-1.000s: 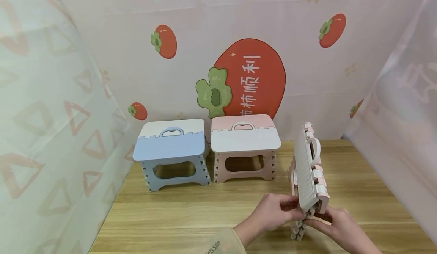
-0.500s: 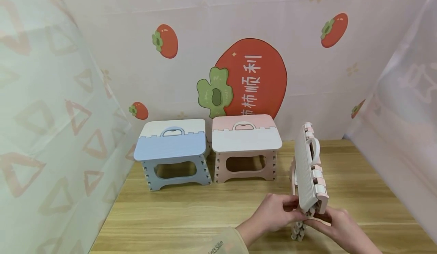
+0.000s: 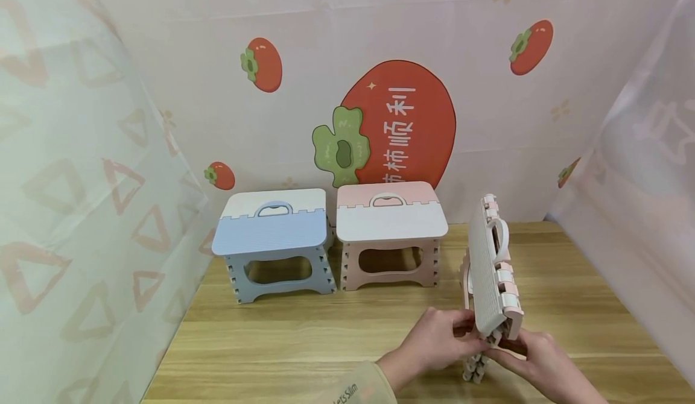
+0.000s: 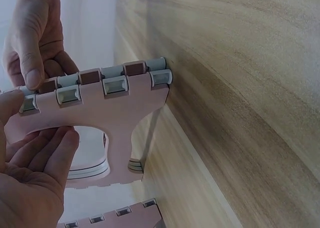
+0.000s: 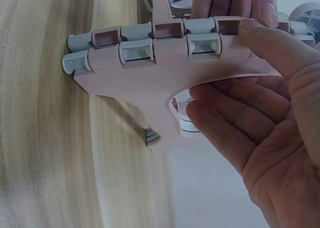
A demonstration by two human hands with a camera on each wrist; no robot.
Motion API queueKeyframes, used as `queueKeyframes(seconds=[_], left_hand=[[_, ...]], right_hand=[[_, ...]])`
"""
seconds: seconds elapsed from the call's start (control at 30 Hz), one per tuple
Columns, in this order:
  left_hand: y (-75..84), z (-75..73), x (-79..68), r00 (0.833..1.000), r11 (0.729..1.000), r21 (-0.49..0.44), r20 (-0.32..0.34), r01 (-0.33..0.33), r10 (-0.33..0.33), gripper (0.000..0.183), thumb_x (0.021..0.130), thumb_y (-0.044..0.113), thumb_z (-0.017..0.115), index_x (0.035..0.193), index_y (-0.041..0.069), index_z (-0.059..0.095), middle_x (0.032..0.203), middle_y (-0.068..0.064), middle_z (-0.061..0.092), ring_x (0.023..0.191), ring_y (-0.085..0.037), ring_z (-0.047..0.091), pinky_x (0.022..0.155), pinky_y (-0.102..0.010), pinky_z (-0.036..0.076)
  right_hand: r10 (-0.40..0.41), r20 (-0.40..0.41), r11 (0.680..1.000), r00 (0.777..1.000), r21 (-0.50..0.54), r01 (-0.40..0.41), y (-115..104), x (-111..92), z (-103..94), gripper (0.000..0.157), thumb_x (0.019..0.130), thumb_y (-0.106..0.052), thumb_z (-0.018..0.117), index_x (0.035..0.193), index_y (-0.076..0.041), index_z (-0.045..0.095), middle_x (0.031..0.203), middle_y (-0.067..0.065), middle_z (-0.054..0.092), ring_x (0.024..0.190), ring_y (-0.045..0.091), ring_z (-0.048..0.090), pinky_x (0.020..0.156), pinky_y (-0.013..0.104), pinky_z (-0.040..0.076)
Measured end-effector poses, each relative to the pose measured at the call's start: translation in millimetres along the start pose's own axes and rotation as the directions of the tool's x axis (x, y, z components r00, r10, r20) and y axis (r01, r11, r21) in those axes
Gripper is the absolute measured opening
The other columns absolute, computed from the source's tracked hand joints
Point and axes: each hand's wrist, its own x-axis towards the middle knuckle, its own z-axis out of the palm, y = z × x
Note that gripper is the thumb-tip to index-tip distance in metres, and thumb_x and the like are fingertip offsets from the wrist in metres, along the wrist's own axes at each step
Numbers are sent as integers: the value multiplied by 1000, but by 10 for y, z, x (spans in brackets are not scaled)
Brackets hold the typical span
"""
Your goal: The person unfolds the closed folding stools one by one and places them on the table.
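A pink-and-white folding stool (image 3: 482,277), partly folded, stands on the wooden table at the right, its seat halves tilted steeply with the loop handle (image 3: 501,241) on the right side. My left hand (image 3: 436,339) grips the near leg panel from the left. From the other side my right hand (image 3: 537,359) holds the same end. In the left wrist view, fingers of my left hand (image 4: 35,188) reach into the opening of the pink leg panel (image 4: 117,107). In the right wrist view, my right thumb (image 5: 267,42) lies on the hinged edge. The stool partly hides the fingertips in the head view.
An unfolded blue-and-white stool (image 3: 271,229) stands at the back left on the wooden table (image 3: 304,337). Beside it is an unfolded pink-and-white stool (image 3: 392,223). A cloth backdrop (image 3: 163,60) printed with persimmons rises behind, and hanging sheets border both sides.
My left hand has shifted very slightly to the right along the leg panel. The folding stool and my right hand look unchanged, and both unfolded stools stay where they were.
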Motion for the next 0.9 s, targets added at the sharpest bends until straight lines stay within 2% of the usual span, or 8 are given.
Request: queueKeyframes(seconds=[0.23,0.43,0.67,0.9], left_hand=[[4,-21,3,1000,999,46,13,9,-10,30,90,39,80,118,30,74,112,18,74,104,12,62,85,-4,46],[8,-31,14,1000,994,113,19,-14,12,27,90,39,79,116,31,75,109,19,75,102,14,61,82,-3,46],[-5,-48,11,1000,995,97,19,-20,18,29,89,37,80,117,31,75,109,19,75,101,15,61,81,-2,45],[-21,-72,-4,999,997,64,13,-30,29,32,89,36,80,120,31,74,111,16,75,102,14,62,81,-2,45]], right_hand=[[19,17,999,1000,26,-19,0,0,-14,41,85,-10,83,125,-11,71,120,-11,71,101,-1,68,72,22,61],[42,39,998,998,49,-44,12,-16,-37,41,87,-10,82,126,-13,71,121,-14,69,103,-2,67,73,23,61],[27,20,999,999,41,-28,44,-50,-63,38,84,-8,83,119,-19,73,117,-18,70,101,-3,67,71,22,61],[27,37,998,999,47,-29,99,-74,-108,34,85,-7,83,117,-13,73,118,-20,68,99,-4,67,69,26,62]])
